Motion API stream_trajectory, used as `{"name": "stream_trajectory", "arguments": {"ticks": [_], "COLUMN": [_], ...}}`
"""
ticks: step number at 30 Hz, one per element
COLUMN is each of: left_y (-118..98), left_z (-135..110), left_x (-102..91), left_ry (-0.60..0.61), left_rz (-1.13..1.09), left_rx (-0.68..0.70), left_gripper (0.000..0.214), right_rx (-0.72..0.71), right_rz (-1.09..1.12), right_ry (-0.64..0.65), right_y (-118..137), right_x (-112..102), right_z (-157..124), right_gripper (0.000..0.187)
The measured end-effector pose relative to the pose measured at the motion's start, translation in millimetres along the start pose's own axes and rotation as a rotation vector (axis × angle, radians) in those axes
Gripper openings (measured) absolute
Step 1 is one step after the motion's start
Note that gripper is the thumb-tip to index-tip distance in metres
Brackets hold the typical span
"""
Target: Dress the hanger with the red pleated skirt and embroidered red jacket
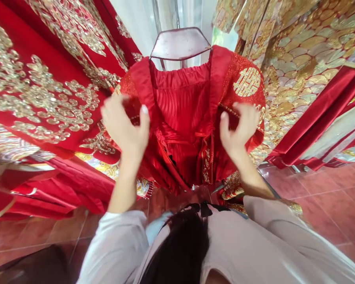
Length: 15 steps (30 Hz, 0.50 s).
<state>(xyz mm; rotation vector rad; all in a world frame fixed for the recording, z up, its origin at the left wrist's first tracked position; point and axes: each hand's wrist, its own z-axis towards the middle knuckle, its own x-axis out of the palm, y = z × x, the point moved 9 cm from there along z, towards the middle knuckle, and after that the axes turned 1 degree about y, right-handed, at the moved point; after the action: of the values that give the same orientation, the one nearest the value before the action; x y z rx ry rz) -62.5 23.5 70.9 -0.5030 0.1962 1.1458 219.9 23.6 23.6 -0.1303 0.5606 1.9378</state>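
Note:
A red embroidered jacket (180, 110) hangs with its front parted, showing pleated red lining. Its collar sits around a pale hanger-like frame (181, 43) with a dark rim. A round gold emblem (247, 82) marks the shoulder on the right. My left hand (125, 128) is at the jacket's left-side front, thumb apart from the slightly blurred fingers. Over the opposite front, my right hand (238, 128) is likewise open, thumb spread from bent fingers. Both hands overlap the jacket in view; whether they touch the cloth I cannot tell. Neither has cloth visibly pinched in it.
Red garments with gold beadwork (44, 90) hang close on the left. On the right hang gold scale-patterned garments (307, 55) and red velvet cloth (313, 114). Reddish floor tiles (322, 209) lie below. A dark object (32, 266) is at the lower left.

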Motion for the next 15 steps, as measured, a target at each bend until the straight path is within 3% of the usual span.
{"name": "stream_trajectory", "arguments": {"ticks": [3, 6, 8, 11, 13, 15], "left_y": [12.4, 9.9, -2.3, -34.6, -64.3, -97.3], "left_z": [-67.9, -91.0, -75.0, -21.6, 22.4, 62.4], "left_x": [30.7, 43.0, 33.7, 26.6, 34.3, 50.9], "left_ry": [0.207, 0.263, 0.206, 0.233, 0.303, 0.361], "left_rz": [-0.019, -0.053, -0.057, -0.066, -0.045, 0.001], "left_rx": [-0.243, -0.241, -0.136, 0.058, 0.214, 0.398], "left_gripper": [0.067, 0.075, 0.066, 0.042, 0.035, 0.042], "right_rx": [0.140, 0.230, 0.223, 0.221, 0.291, 0.382], "right_rz": [0.082, 0.126, 0.178, 0.293, 0.393, 0.538], "right_ry": [0.167, 0.229, 0.198, 0.093, 0.017, -0.010], "right_y": [2.7, -2.4, -5.0, -10.7, -19.8, -28.2], "right_x": [31.2, 56.2, 62.3, 57.4, 49.5, 43.0], "right_z": [-53.3, -71.8, -66.3, -48.8, -38.5, -31.2], "right_gripper": [0.065, 0.072, 0.055, 0.030, 0.019, 0.011]}}
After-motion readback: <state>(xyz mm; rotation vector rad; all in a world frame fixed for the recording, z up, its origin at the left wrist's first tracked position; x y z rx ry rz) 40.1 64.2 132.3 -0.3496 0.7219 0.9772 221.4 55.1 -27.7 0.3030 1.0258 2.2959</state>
